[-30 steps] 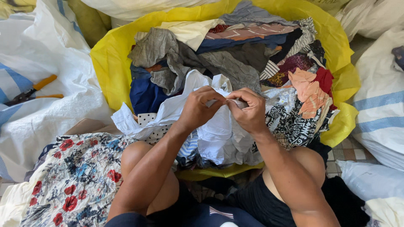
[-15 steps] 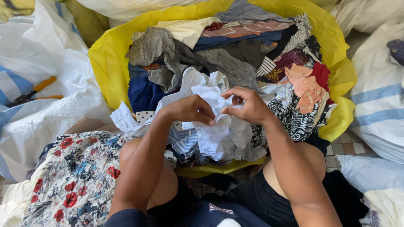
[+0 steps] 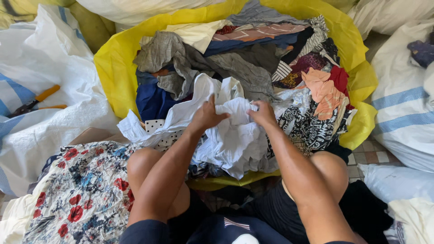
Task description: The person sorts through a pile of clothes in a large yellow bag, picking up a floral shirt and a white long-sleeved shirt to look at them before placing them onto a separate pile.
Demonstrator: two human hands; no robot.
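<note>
Both hands had drawn closer together since the earlier frame, bunching the white garment (image 3: pixel 235 135) into a tighter wad between them. The left hand (image 3: pixel 209 115) was closed on a fold of the white cloth, its fingers buried in it, and the right hand (image 3: pixel 261 113) pinched the same fabric just beside it, fingers curled narrow around a gathered edge. The garment hung down from both hands toward the person's knees and spilled over the near rim of the yellow sack (image 3: pixel 113 68), which lay beyond the hands and was heaped with mixed clothes. It looked thin, soft and light, crumpling freely and offering no stiff edge, so a hem or seam seemed the surest place to take hold. Just beyond the left hand lay a grey garment (image 3: pixel 167 54); past the right hand, a black-and-white patterned cloth (image 3: pixel 307 129). Below the left forearm spread a red-flowered fabric (image 3: pixel 77 194).
</note>
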